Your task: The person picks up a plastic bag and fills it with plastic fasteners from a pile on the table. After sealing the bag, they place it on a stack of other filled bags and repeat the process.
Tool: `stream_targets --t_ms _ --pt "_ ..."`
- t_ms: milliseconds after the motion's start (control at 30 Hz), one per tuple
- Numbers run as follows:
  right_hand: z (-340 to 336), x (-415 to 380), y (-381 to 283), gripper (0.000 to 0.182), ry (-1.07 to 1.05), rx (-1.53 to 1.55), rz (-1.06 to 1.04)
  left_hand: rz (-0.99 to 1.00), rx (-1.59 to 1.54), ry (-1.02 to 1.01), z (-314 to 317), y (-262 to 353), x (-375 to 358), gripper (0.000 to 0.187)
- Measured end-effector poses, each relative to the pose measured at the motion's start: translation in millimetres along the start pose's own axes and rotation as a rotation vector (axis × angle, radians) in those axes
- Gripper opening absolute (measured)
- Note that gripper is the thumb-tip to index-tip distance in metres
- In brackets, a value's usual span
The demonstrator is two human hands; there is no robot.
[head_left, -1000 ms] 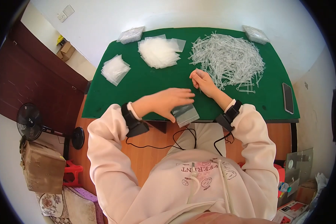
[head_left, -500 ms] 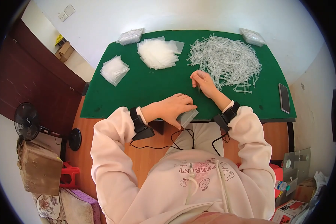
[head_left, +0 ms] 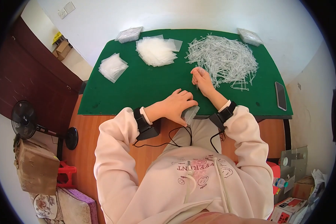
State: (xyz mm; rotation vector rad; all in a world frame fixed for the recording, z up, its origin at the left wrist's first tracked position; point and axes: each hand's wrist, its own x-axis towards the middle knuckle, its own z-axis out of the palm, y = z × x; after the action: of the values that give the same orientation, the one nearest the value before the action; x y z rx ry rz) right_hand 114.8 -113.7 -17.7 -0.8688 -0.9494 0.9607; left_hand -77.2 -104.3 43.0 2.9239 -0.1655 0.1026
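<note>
On the green bench (head_left: 138, 89), the heap of clear plastic sticks (head_left: 224, 59) is lying just beyond the right hand (head_left: 201, 80), whose fingers are pinching one thin stick pointing down toward the small clear bag (head_left: 190, 113), which the left hand (head_left: 179, 106) is pressing flat at the near edge.

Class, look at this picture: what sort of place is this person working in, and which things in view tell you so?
Probably a room at home used for hand-packing piecework. A green table holds a heap of thin plastic strips and stacks of clear bags; a floor fan and cardboard boxes stand nearby.
</note>
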Motion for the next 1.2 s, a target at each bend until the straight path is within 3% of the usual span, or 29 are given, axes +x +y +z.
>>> stream_targets --t_ms 133,267,467,533,667,900,1000,1200 --pt "3 0 0 0.017 -0.063 -0.282 -0.024 0.001 -0.245 0.129 -5 -6 0 0.074" --pt "11 -14 -26 0.013 0.041 -0.021 0.093 -0.1 -0.474 0.319 -21 -1 -10 0.073" --pt "42 -55 -64 0.007 0.112 0.327 0.058 -0.225 -0.397 0.62 -16 3 -23 0.071" --pt "53 -65 -64 0.006 0.1 0.257 0.038 -0.321 -0.301 0.709 -12 3 -21 0.071" --pt "71 -73 -59 0.006 0.081 0.136 0.024 -0.297 -0.171 0.822 -7 2 -16 0.07" --pt "79 -70 -43 0.012 0.081 0.091 0.048 -0.285 -0.085 0.838 -4 0 -18 0.068" --pt "80 -66 -33 0.014 0.079 -0.192 -0.223 -0.269 -0.059 0.859 0 -2 -18 0.066" --pt "75 -68 -40 0.011 -0.035 -0.37 -0.167 -0.212 0.071 0.895 3 -6 -14 0.059"
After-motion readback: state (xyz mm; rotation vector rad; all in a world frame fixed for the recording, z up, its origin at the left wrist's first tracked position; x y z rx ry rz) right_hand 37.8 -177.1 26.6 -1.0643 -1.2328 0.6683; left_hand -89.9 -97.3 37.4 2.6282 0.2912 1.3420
